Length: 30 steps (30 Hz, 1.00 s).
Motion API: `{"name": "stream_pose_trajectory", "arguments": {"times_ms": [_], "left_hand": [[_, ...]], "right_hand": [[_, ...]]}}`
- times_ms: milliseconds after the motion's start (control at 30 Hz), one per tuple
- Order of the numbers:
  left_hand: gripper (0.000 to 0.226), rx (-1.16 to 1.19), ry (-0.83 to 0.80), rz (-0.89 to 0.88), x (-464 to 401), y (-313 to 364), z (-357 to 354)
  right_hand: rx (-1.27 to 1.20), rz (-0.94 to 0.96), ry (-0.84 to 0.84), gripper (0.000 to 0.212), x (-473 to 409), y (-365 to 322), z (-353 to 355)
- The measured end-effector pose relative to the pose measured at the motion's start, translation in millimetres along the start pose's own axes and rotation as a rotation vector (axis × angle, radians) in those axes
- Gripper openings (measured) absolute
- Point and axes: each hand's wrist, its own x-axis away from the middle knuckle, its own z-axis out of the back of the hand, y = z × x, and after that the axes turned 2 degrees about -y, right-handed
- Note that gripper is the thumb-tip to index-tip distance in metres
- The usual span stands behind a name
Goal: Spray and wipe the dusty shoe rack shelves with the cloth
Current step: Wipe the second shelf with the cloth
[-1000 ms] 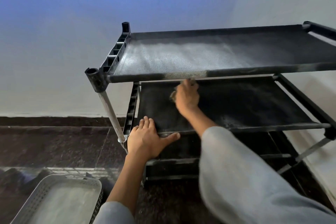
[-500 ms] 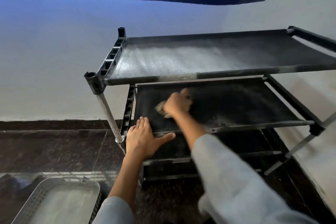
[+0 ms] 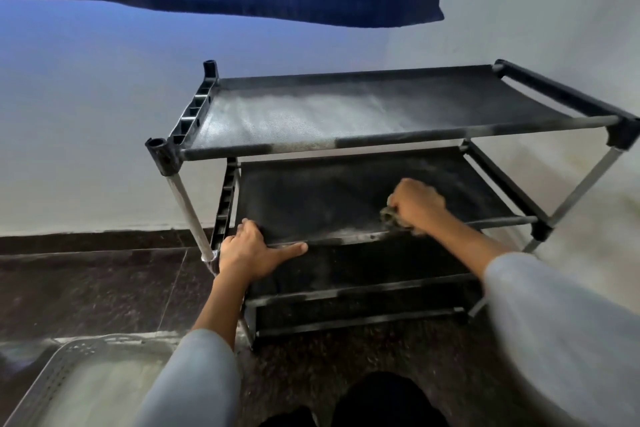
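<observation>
Right hand (image 3: 417, 206) clenches cloth (image 3: 389, 217) at second shelf's (image 3: 311, 198) front edge; left hand (image 3: 251, 251) grips front-left corner.

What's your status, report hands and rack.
Left hand grips second shelf's front bar. Right hand wipes with crumpled cloth. Top shelf dusty.

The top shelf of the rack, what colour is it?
Black top shelf, with a pale grey dust film across its middle; head view.

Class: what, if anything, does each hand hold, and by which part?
Right hand grips the bunched cloth. Left hand holds the middle shelf by its front left edge.
</observation>
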Motion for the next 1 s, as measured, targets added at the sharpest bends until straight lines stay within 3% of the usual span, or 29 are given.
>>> {"name": "stream_pose_trajectory", "arguments": {"times_ms": [100, 200, 300, 467, 567, 700, 833, 1000], "left_hand": [[0.12, -0.008, 0.003, -0.012, -1, -1, -1], [0.121, -0.032, 0.007, -0.022, -2, -4, -1], [0.121, -0.034, 0.016, -0.036, -1, -3, -2], [0.14, 0.015, 0.01, 0.029, -3, -1, -4], [0.147, 0.131, 0.041, 0.086, -4, -2, -6], [0.153, 0.198, -0.003, 0.104, -3, 5, -10], [0.158, 0.228, -0.046, 0.098, -5, 4, -10], [0.159, 0.219, -0.055, 0.108, -6, 3, -11]], "right_hand": [[0.042, 0.215, -0.09, 0.022, -7, 36, 7], [-0.069, 0.375, -0.128, 0.024, -5, 28, 7], [-0.193, 0.541, -0.213, 0.025, -4, -16, -7], [-0.357, 0.789, -0.305, 0.038, 6, -132, -39], [-0.328, 0.779, -0.354, 0.041, 3, -160, -44], [-0.141, 0.804, -0.406, 0.04, -9, -136, -30], [0.029, 0.767, -0.428, 0.037, -18, -55, 0], [0.027, 0.519, -0.392, 0.041, -35, 61, 21]]}}
